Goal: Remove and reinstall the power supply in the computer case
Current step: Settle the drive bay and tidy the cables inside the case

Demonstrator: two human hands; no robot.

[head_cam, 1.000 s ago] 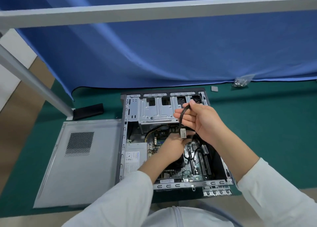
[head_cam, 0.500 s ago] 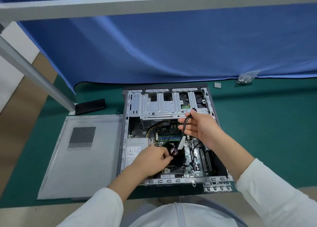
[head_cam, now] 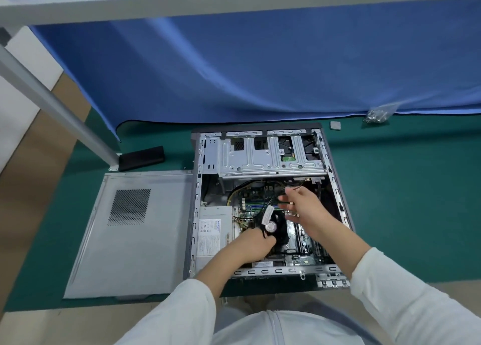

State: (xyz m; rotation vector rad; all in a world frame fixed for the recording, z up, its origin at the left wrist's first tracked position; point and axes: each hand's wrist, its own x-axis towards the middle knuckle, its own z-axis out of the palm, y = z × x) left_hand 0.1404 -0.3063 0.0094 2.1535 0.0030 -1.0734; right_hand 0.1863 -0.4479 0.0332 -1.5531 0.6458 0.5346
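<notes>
The open computer case (head_cam: 338,204) lies on its side on the green mat. The silver power supply (head_cam: 213,236) with its white label sits inside at the lower left. My left hand (head_cam: 251,247) reaches in beside the round CPU fan (head_cam: 277,230), fingers curled at the lower end of a black cable (head_cam: 268,214) that carries a white tag. My right hand (head_cam: 304,211) hovers over the motherboard, blurred. The cable's upper part runs between its outstretched fingers.
The removed grey side panel (head_cam: 130,235) lies left of the case. A black bar (head_cam: 141,158) rests behind it by a metal frame leg (head_cam: 52,107). A bag of screws (head_cam: 378,115) and a small grey pad (head_cam: 335,125) lie at the back right, under the blue curtain.
My right hand has dropped from above the drive cage down into the case with the cable. My left hand has pulled back from the board's middle to the fan's near side.
</notes>
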